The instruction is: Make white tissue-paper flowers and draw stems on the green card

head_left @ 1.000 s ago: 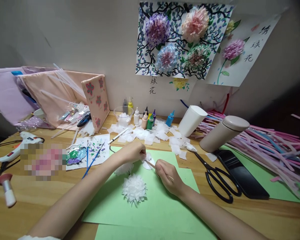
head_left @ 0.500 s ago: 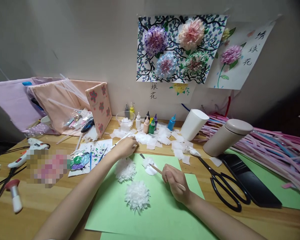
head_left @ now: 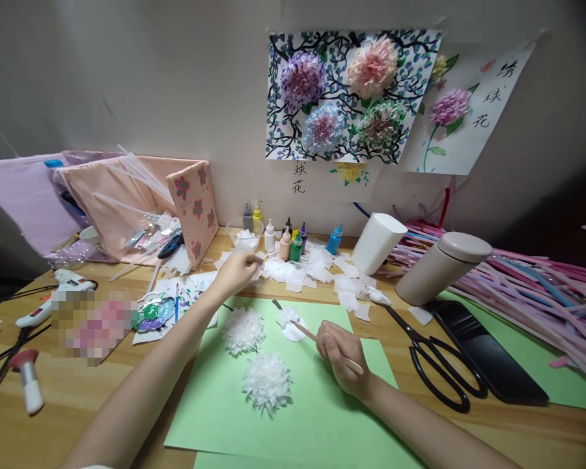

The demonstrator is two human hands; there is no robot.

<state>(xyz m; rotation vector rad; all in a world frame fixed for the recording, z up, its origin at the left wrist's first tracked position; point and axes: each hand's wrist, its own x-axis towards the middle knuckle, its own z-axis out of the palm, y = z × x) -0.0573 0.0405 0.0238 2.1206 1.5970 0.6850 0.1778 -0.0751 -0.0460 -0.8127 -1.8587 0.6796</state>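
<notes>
My right hand point(head_left: 342, 357) is closed round a thin wooden stick point(head_left: 306, 331), whose tip touches a small white paper flower point(head_left: 290, 323) on the green sheet point(head_left: 322, 417). Two fuller white paper flowers lie on the same sheet, one at the upper left point(head_left: 243, 331) and one lower down point(head_left: 267, 383). Beyond the sheet my left hand point(head_left: 240, 268) reaches over to the left edge of the white paper squares point(head_left: 295, 277). Its fingers are bent together, and whatever is between them is too small to make out.
Small paint bottles point(head_left: 296, 247) and a clear bowl point(head_left: 245, 236) stand behind the squares. Black-handled scissors point(head_left: 439, 361), a phone point(head_left: 486, 352) and a tumbler point(head_left: 442, 267) are at the right. At the left lie a palette point(head_left: 155, 312) and a glue gun point(head_left: 53, 299).
My left hand has moved up and to the left, from the edge of the green sheet towards the clear bowl. My right hand and the stick have hardly moved.
</notes>
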